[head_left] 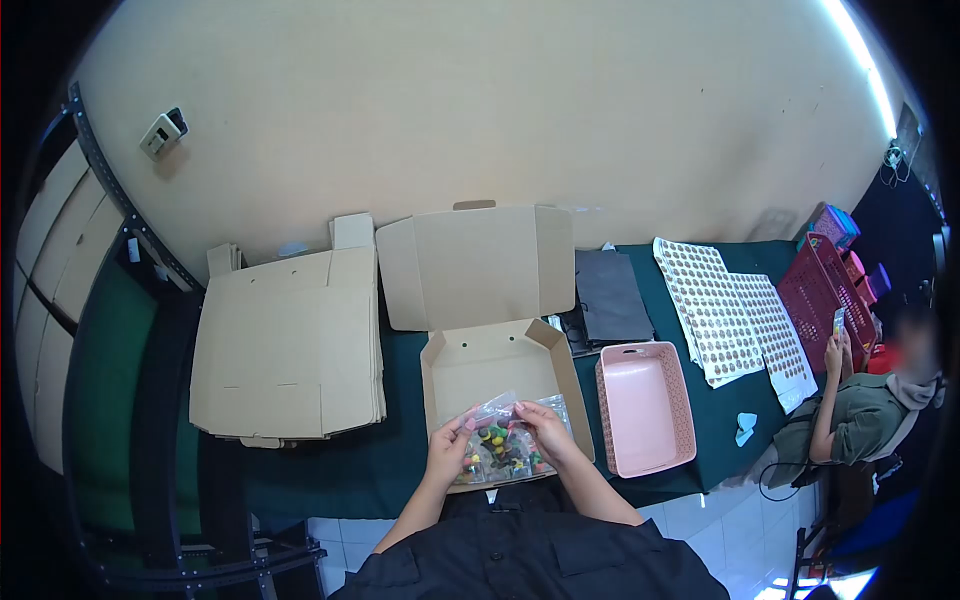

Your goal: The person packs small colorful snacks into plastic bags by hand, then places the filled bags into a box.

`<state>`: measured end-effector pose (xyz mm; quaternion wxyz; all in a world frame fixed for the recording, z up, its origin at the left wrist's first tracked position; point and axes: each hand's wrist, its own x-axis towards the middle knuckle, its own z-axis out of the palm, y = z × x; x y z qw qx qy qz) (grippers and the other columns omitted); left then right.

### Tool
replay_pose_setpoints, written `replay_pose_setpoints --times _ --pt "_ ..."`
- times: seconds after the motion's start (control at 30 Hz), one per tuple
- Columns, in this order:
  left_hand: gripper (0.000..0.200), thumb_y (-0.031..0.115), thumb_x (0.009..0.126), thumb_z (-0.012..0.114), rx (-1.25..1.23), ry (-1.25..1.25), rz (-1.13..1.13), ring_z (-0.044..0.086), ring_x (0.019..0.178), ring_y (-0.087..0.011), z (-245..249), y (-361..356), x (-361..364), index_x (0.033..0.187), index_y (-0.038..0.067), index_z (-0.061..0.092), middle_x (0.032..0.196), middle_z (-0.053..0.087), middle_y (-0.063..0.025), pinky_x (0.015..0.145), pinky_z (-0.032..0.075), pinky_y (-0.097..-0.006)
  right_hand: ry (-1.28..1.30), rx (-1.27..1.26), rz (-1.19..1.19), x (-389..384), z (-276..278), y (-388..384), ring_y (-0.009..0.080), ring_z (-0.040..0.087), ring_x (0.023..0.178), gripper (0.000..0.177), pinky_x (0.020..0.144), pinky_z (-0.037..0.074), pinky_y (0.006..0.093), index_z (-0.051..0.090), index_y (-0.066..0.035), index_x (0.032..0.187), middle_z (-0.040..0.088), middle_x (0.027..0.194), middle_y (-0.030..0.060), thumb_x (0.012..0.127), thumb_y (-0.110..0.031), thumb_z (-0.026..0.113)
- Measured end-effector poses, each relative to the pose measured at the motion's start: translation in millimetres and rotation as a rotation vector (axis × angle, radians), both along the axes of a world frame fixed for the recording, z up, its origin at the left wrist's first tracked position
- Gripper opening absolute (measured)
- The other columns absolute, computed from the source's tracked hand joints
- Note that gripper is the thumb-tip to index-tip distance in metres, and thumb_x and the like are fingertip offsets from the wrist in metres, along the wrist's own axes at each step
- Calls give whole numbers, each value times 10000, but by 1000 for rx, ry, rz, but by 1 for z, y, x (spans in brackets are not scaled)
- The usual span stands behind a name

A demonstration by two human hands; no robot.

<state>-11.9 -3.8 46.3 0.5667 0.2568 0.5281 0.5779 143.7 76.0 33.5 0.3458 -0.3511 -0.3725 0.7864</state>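
An unfolded cardboard box [490, 360] stands before me with its lid [480, 265] raised against the wall. Over its front part, my left hand [450, 447] and my right hand [547, 433] pinch the two upper sides of a clear plastic bag [495, 437]. Small colourful pieces, yellow, green, red and black, show through the plastic; their kind is too small to tell. More clear bags lie below and to the right inside the box, partly hidden by my hands.
Flattened cardboard boxes [285, 345] are stacked at left. To the right are a pink basket [647, 462], a black folder [612, 295], sticker sheets [715, 310], a blue scrap [745, 428] and a maroon crate [815, 290]. Another person [850, 420] sits at far right, holding a phone-like object.
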Motion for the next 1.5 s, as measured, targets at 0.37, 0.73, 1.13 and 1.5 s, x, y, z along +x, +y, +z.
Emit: replay_pose_setpoints --times 0.37,0.73,1.13,1.5 --pt "221 170 823 593 78 218 -87 566 674 -64 6 -7 -17 935 -17 630 810 645 -65 524 422 -164 -160 221 40 -11 1 -20 75 532 619 207 617 419 213 611 -7 857 598 712 26 844 -207 558" --pt "374 165 892 445 236 116 -151 505 1004 -165 -20 -7 -36 1227 3 401 1145 512 -112 874 388 -268 -42 92 -155 -1 -2 -11 125 551 868 306 787 439 255 570 8 1049 588 1017 96 911 -222 422" --pt "530 77 786 585 184 -6 -7 484 1031 -192 -31 0 2 1199 61 253 1143 438 -120 828 434 -316 -81 317 -203 -23 20 -28 180 495 1046 335 843 428 281 454 8 1181 517 1130 137 911 -188 427" --pt "362 144 871 513 235 -129 49 531 944 -147 -32 -3 4 1186 38 370 1065 519 -85 780 443 -244 -233 380 48 -30 15 -36 72 526 863 316 770 416 223 533 16 1074 602 932 42 880 -232 510"
